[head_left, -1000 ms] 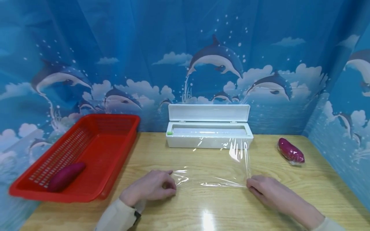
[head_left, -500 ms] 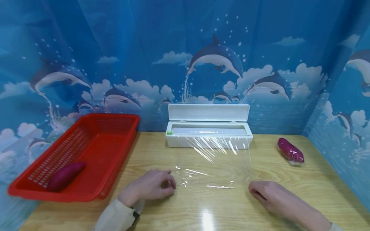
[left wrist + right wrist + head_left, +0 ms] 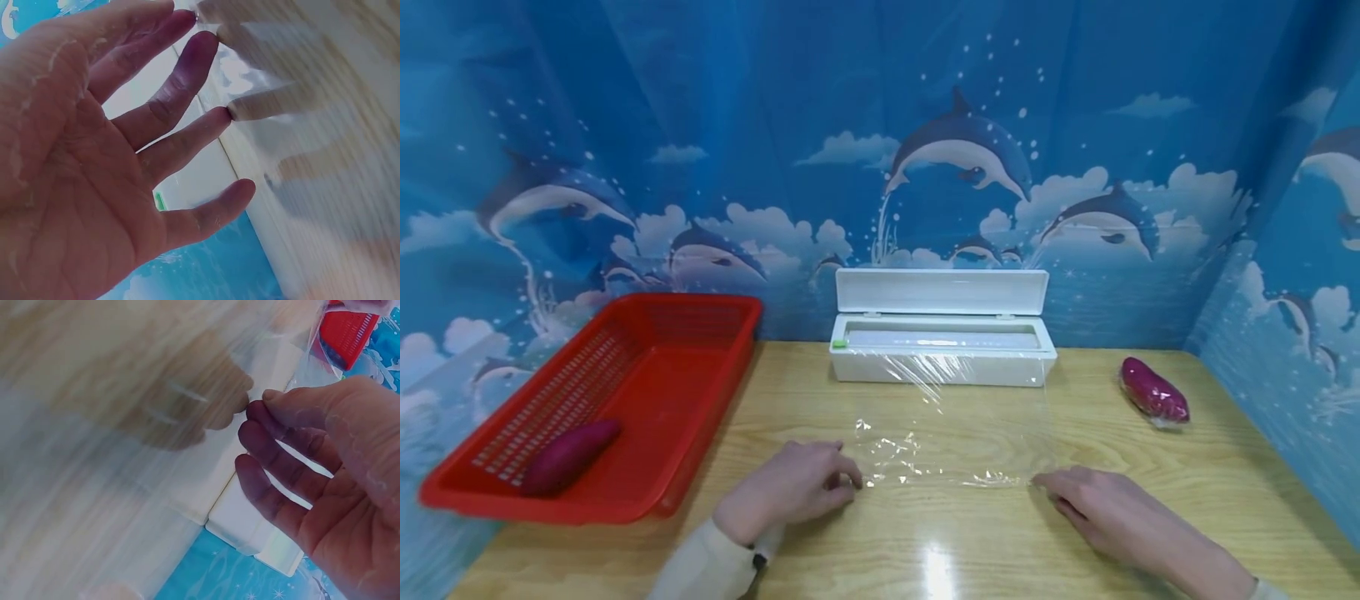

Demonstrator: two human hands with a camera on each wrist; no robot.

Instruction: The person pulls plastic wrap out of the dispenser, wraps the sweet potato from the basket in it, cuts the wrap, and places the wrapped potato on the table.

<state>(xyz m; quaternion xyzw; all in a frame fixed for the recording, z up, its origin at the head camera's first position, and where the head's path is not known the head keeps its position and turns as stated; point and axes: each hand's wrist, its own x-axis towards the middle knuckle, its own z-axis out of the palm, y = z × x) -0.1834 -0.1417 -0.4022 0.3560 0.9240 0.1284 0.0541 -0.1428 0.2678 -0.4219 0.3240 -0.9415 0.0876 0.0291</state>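
Observation:
A clear sheet of plastic wrap [image 3: 955, 442] stretches from an open white dispenser box [image 3: 940, 367] toward me, its near edge low over the table. My left hand [image 3: 797, 487] pinches its near left corner between thumb and index finger; in the left wrist view the other fingers [image 3: 187, 147] spread loosely. At the near right corner, my right hand [image 3: 1097, 500] pinches the wrap, thumb and index fingertips together in the right wrist view. A purple sweet potato [image 3: 1153, 392] covered in wrap lies on the right; another sweet potato [image 3: 571, 457], unwrapped, sits in the red basket [image 3: 677, 433].
The basket takes up the left side of the wooden table [image 3: 970, 550]. Behind the box, its raised white lid [image 3: 942, 292] stands close to the blue dolphin curtain [image 3: 805, 100], which also covers the right side.
My right hand came off the wrap's corner, then moved slightly left back onto it. The taut wrap slackened and settled lower. My left hand shifted slightly right onto the near left corner.

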